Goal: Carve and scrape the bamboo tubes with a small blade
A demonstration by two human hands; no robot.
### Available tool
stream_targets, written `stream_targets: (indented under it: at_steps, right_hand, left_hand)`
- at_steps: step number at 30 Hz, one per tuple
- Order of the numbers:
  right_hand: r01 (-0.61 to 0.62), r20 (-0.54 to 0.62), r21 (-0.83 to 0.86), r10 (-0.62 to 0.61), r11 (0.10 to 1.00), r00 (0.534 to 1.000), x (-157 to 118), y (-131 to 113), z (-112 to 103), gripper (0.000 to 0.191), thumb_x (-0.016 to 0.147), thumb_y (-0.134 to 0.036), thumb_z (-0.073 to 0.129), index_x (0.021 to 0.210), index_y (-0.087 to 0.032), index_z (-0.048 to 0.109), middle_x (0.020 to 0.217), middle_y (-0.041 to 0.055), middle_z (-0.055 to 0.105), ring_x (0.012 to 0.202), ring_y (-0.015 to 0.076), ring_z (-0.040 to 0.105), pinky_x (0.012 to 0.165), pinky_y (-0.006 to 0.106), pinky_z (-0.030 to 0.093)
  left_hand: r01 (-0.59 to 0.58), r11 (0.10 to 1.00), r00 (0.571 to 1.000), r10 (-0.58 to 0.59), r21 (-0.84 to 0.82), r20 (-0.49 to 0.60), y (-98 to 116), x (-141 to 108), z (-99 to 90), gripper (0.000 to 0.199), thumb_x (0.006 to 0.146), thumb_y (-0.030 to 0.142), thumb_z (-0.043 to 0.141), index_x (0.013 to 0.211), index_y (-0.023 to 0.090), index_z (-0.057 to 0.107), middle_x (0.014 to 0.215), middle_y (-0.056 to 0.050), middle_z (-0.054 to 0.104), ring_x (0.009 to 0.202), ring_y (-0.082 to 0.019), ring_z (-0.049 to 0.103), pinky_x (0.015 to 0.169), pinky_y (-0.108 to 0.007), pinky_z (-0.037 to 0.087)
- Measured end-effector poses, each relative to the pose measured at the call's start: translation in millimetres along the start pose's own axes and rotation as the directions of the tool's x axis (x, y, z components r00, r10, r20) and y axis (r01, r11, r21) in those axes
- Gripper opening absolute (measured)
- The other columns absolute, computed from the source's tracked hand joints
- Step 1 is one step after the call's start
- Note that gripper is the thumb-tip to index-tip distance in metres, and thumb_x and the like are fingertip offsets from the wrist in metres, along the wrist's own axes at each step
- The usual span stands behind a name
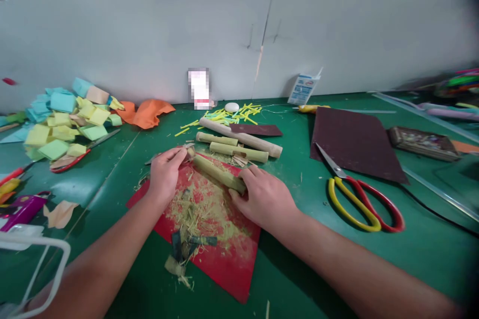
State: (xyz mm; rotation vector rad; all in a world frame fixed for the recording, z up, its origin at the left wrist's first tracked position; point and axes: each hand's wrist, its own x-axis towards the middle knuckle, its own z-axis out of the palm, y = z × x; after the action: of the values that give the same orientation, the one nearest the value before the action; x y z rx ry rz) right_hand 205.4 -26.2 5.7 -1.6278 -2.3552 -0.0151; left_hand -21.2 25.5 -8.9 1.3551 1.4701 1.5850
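Note:
My right hand [264, 197] is wrapped round the near end of a pale green bamboo tube [215, 172], which slants over a red sheet [235, 274]. By the tube's far end, my left hand [166, 172] pinches a small object whose shape is too small to make out. Fine shavings [202, 209] and dark strips [204, 240] are strewn over the red sheet. Just beyond lie two more bamboo pieces [239, 152] and a longer pale stick [243, 135], with a narrow brown strip [258, 130] touching it.
Red-and-yellow scissors [359, 194] lie at the right, partly on a dark brown sheet [352, 139]. Folded paper pieces [67, 119] and orange paper [145, 112] are at the left. A phone [199, 88] and a carton [304, 88] lean on the grey wall. A white frame [62, 259] stands near left.

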Motion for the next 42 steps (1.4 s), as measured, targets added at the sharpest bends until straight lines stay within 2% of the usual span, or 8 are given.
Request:
stream_targets:
  at_steps: [3, 7, 10, 13, 18, 27, 35, 42]
  right_hand:
    - [0.03, 0.004, 0.015, -0.03, 0.999, 1.0, 0, 1, 0, 0.025, 0.088, -0.04, 0.048, 0.087, -0.017, 0.06, 0.087, 0.0075, 0.062, 0.079, 0.0209, 0.058, 0.063, 0.032, 0.036]
    - [0.041, -0.009, 0.025, -0.04, 0.999, 0.999, 1, 2, 2, 0.02, 0.085, -0.037, 0.052, 0.08, -0.019, 0.06, 0.086, 0.0067, 0.062, 0.078, 0.0202, 0.057, 0.063, 0.032, 0.036]
    - [0.019, -0.053, 0.014, -0.018, 1.0, 0.998, 2, 3, 2, 0.016, 0.081, -0.034, 0.056, 0.079, -0.019, 0.059, 0.086, 0.0066, 0.062, 0.081, 0.0208, 0.057, 0.067, 0.032, 0.038]
    - [0.002, -0.056, -0.003, -0.002, 1.0, 0.998, 3, 5, 2, 0.016, 0.079, -0.033, 0.058, 0.082, -0.018, 0.059, 0.084, 0.0067, 0.063, 0.084, 0.0224, 0.057, 0.071, 0.033, 0.04]
    - [0.007, -0.016, -0.001, -0.007, 1.0, 1.0, 2, 5, 1, 0.02, 0.08, -0.036, 0.057, 0.088, -0.017, 0.059, 0.085, 0.0064, 0.064, 0.082, 0.0229, 0.057, 0.068, 0.034, 0.039]
    - [0.041, -0.003, 0.116, -0.041, 0.992, 0.999, -1, 0, 5, 0.017, 0.082, -0.034, 0.059, 0.076, -0.019, 0.055, 0.08, 0.0044, 0.06, 0.076, 0.0189, 0.054, 0.064, 0.03, 0.035]
    - [0.028, -0.034, 0.176, -0.022, 0.984, 0.999, -2, -3, 9, 0.015, 0.08, -0.03, 0.059, 0.072, -0.019, 0.051, 0.078, 0.0042, 0.057, 0.073, 0.0172, 0.051, 0.062, 0.029, 0.033]
    - [0.031, -0.043, 0.208, -0.023, 0.978, 0.999, -4, -2, 12, 0.013, 0.079, -0.03, 0.058, 0.077, -0.018, 0.054, 0.081, 0.0052, 0.059, 0.075, 0.0177, 0.052, 0.063, 0.029, 0.034]
  left_hand:
    - [0.193, 0.948, 0.979, -0.202, -0.254, -0.012, -2, 3, 3.7, 0.036, 0.066, 0.042, 0.078, 0.088, 0.013, 0.073, 0.089, -0.008, 0.073, 0.077, -0.019, 0.067, 0.073, -0.032, 0.055]
    - [0.23, 0.933, 0.971, -0.241, -0.278, -0.004, -5, 5, 3.0, 0.039, 0.064, 0.042, 0.08, 0.088, 0.013, 0.073, 0.089, -0.008, 0.073, 0.076, -0.019, 0.067, 0.069, -0.03, 0.054]
    - [0.126, 0.982, 0.992, -0.128, -0.142, -0.004, -6, 4, -0.1, 0.034, 0.072, 0.045, 0.074, 0.09, 0.016, 0.074, 0.089, -0.007, 0.074, 0.08, -0.02, 0.068, 0.073, -0.031, 0.054]
    - [-0.085, 0.99, 0.995, 0.079, 0.116, 0.06, -1, 2, -3.1, 0.026, 0.083, 0.041, 0.064, 0.091, 0.019, 0.075, 0.094, -0.005, 0.074, 0.088, -0.021, 0.067, 0.083, -0.033, 0.052]
    - [-0.449, 0.831, 0.889, 0.377, 0.328, 0.26, 5, 0, -4.4, 0.019, 0.089, 0.029, 0.057, 0.093, 0.02, 0.073, 0.098, -0.004, 0.073, 0.094, -0.019, 0.066, 0.094, -0.036, 0.049]
    - [-0.576, 0.739, 0.794, 0.405, 0.349, 0.453, -2, 0, -3.6, 0.016, 0.088, 0.024, 0.061, 0.099, 0.02, 0.071, 0.104, -0.006, 0.068, 0.098, -0.02, 0.063, 0.092, -0.038, 0.052]
    - [-0.806, 0.534, 0.561, 0.546, 0.258, 0.622, 4, -8, 4.6, 0.017, 0.091, 0.018, 0.054, 0.099, 0.016, 0.07, 0.098, -0.008, 0.069, 0.098, -0.02, 0.059, 0.09, -0.039, 0.052]
    - [-0.817, 0.501, 0.561, 0.58, 0.285, 0.59, -2, 1, 3.5, 0.018, 0.091, 0.016, 0.054, 0.1, 0.016, 0.069, 0.101, -0.009, 0.069, 0.1, -0.021, 0.059, 0.094, -0.04, 0.051]
